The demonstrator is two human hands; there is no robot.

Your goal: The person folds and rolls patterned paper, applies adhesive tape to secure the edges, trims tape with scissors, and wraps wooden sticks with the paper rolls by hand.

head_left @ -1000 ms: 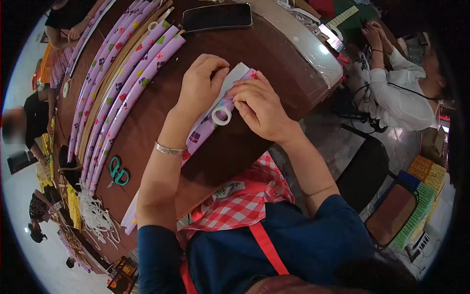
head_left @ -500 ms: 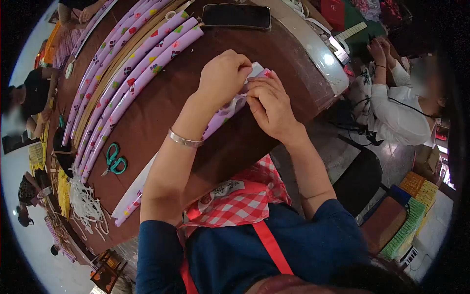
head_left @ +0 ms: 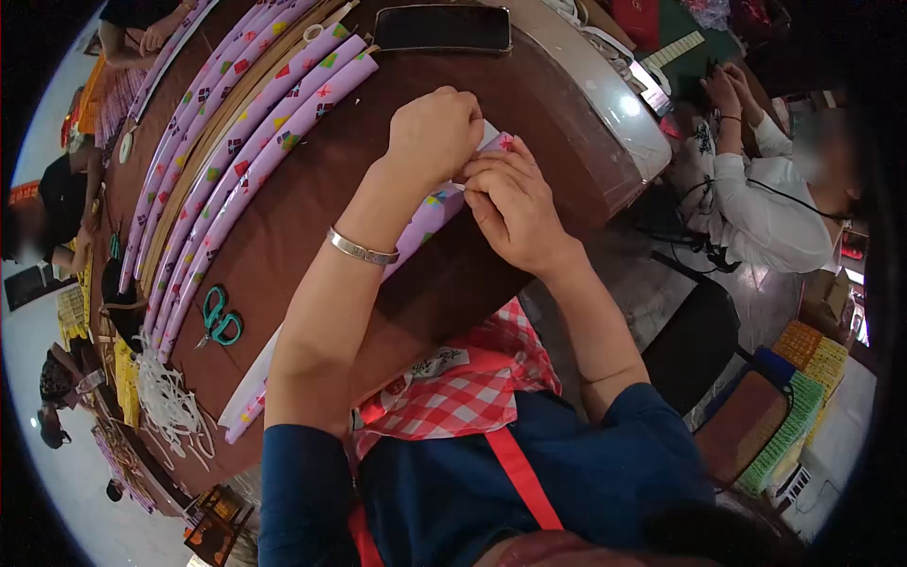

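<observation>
A long piece of purple patterned paper (head_left: 422,230) lies slantwise under both hands, its white and purple end showing beyond the fingers. My left hand (head_left: 436,135) is closed over the paper's left side, its fingertips turned away; what they pinch is hidden. My right hand (head_left: 515,203) grips the paper near its far end, fingers bent over it, thumb close to the index finger. A small whitish bit shows between the hands; I cannot tell whether it is tape. Teal-handled scissors (head_left: 225,327) lie to the left of my left forearm.
Several purple patterned rolls (head_left: 241,180) lie at left, a small tape ring (head_left: 313,34) on them. White strips (head_left: 176,408) are heaped below. A black phone (head_left: 442,29) lies at the far side, beside a clear-covered edge (head_left: 628,142). A person in white (head_left: 770,203) sits at right; others are at left.
My left hand has moved right and closed in beside my right hand. The white ring that hung by my right hand a second ago is out of sight. The view has shifted slightly.
</observation>
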